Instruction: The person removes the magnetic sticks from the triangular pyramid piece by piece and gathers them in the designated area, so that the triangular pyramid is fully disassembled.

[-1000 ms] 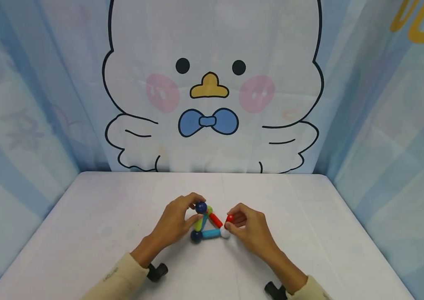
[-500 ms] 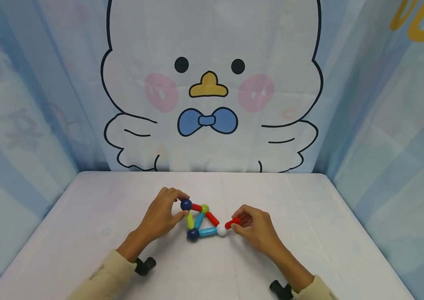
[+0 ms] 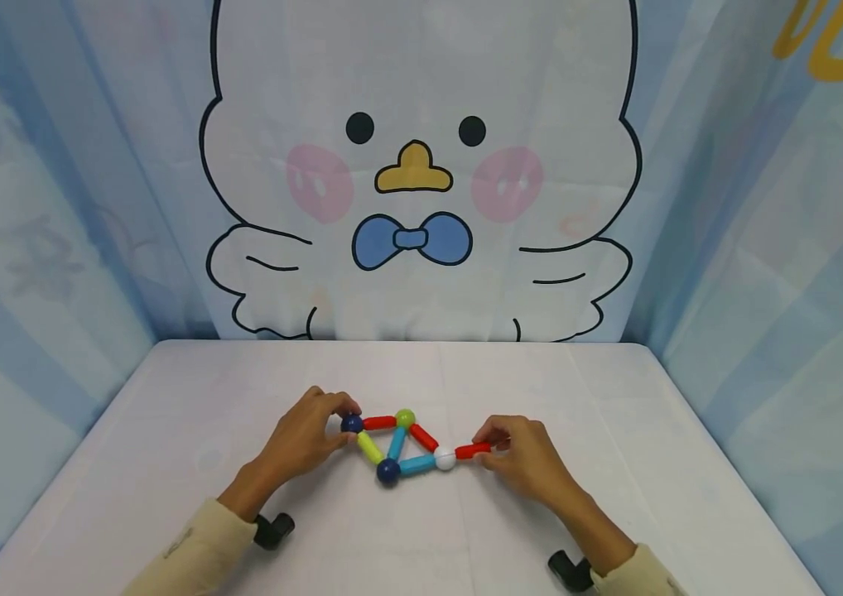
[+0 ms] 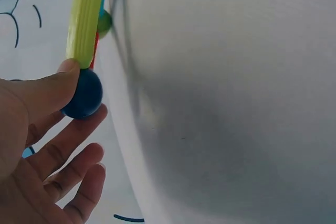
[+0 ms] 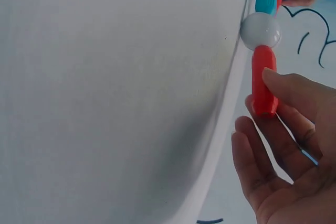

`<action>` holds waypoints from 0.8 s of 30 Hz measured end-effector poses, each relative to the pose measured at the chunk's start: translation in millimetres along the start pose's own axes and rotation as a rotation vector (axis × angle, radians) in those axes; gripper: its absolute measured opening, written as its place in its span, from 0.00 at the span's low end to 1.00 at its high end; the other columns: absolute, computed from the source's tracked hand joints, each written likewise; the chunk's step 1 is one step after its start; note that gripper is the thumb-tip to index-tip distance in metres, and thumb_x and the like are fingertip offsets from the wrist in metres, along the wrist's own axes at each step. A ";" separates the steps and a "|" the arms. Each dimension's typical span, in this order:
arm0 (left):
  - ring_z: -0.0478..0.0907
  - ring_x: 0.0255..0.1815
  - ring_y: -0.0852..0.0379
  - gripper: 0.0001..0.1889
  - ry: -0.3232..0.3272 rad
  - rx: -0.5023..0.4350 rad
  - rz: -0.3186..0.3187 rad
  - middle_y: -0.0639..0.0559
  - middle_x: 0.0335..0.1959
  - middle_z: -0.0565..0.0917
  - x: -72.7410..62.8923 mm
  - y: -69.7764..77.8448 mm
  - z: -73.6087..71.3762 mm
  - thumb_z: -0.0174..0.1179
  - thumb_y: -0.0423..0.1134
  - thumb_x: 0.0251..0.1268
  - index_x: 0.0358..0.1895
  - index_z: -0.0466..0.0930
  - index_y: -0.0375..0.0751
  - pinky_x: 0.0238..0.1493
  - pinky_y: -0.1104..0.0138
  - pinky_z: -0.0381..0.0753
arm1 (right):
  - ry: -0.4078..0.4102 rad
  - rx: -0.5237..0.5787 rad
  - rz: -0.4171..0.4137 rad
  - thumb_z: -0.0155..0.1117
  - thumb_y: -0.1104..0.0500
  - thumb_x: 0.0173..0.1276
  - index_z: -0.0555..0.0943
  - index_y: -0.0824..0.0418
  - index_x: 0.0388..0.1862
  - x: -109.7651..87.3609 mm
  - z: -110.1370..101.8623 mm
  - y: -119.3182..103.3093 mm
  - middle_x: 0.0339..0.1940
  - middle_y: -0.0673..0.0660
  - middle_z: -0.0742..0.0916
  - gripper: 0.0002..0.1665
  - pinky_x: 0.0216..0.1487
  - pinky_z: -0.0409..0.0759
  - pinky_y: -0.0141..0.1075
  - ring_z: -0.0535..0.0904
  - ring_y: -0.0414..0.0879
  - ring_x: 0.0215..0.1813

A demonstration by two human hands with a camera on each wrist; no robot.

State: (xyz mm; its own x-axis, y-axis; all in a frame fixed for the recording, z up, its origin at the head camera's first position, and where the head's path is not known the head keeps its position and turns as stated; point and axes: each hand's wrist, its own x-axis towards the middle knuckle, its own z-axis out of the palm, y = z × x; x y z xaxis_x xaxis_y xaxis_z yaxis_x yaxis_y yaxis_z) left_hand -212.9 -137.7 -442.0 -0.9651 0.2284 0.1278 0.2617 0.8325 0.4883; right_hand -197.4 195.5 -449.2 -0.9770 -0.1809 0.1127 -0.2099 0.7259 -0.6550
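A toy frame of colored rods and balls lies between the hands in the head view. My left hand [image 3: 302,439] pinches its leftmost dark blue ball [image 3: 351,424] between thumb and fingers. From that ball run a yellow-green rod [image 4: 83,27] and a red rod [image 3: 380,423], leading to a second dark blue ball [image 3: 387,472] and a green ball [image 3: 405,418]. A blue rod [image 3: 396,443] joins those two. Another red rod [image 3: 424,437] and a blue rod [image 3: 418,465] meet at a white ball [image 5: 261,31]. My right hand [image 3: 522,454] pinches the red rod [image 5: 264,82] sticking out from it.
The frame is over a white-covered table [image 3: 243,372]. Behind it hangs a curtain [image 3: 421,298] printed with a cartoon bird, and blue cloth [image 3: 779,331] encloses the sides. A black wrist mount [image 3: 274,531] sits below each hand.
My left hand has drawn its dark blue ball leftward and a little down, spreading the frame flatter. My right hand has swung its red rod outward, from steep to nearly level.
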 end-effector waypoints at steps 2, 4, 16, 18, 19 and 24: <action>0.74 0.51 0.55 0.17 -0.021 0.012 -0.005 0.55 0.46 0.87 -0.8 -1.8 2.8 0.79 0.40 0.60 0.51 0.87 0.51 0.57 0.55 0.84 | -0.004 -0.028 0.007 0.82 0.66 0.59 0.90 0.47 0.33 0.0 -0.8 0.6 0.34 0.42 0.90 0.14 0.49 0.85 0.37 0.83 0.40 0.41; 0.73 0.51 0.56 0.16 -0.037 0.019 -0.009 0.56 0.44 0.86 -1.7 -2.5 5.1 0.80 0.40 0.60 0.50 0.87 0.51 0.57 0.56 0.84 | -0.010 -0.052 0.010 0.83 0.66 0.59 0.90 0.47 0.33 -0.1 -1.5 1.3 0.34 0.42 0.89 0.13 0.48 0.82 0.37 0.81 0.40 0.41; 0.73 0.49 0.57 0.17 -0.057 0.019 -0.018 0.57 0.40 0.85 -3.0 -1.8 7.3 0.81 0.41 0.58 0.50 0.88 0.51 0.57 0.58 0.84 | -0.076 -0.078 0.014 0.83 0.64 0.59 0.92 0.49 0.38 2.0 -9.5 -3.8 0.37 0.45 0.89 0.12 0.51 0.82 0.40 0.80 0.42 0.44; 0.73 0.48 0.57 0.17 -0.056 0.015 -0.021 0.57 0.40 0.85 -3.1 -2.3 6.9 0.81 0.40 0.58 0.50 0.88 0.51 0.56 0.58 0.83 | -0.070 -0.067 0.008 0.82 0.64 0.61 0.92 0.50 0.41 5.3 -10.0 -10.5 0.40 0.45 0.91 0.12 0.54 0.85 0.42 0.82 0.43 0.46; 0.73 0.48 0.57 0.17 -0.055 0.016 -0.023 0.57 0.39 0.84 -3.1 -2.7 6.9 0.81 0.40 0.58 0.50 0.87 0.51 0.55 0.59 0.83 | -0.068 -0.060 0.001 0.82 0.63 0.62 0.92 0.51 0.42 7.6 -9.5 -14.4 0.41 0.46 0.91 0.12 0.55 0.85 0.43 0.83 0.43 0.47; 0.72 0.46 0.58 0.17 -0.053 0.008 -0.029 0.57 0.39 0.84 -1.9 -4.4 8.6 0.81 0.40 0.58 0.49 0.87 0.50 0.53 0.60 0.82 | -0.085 -0.038 -0.044 0.82 0.60 0.63 0.92 0.51 0.47 21.9 0.4 -35.6 0.45 0.47 0.92 0.14 0.57 0.86 0.45 0.83 0.47 0.52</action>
State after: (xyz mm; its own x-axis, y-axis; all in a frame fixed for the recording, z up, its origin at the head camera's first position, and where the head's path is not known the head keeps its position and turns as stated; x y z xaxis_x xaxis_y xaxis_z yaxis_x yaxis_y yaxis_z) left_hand -212.2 -137.4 -451.8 -0.9708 0.2299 0.0678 0.2335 0.8430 0.4847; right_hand -211.3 165.5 -423.7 -0.9604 -0.2679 0.0759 -0.2556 0.7403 -0.6218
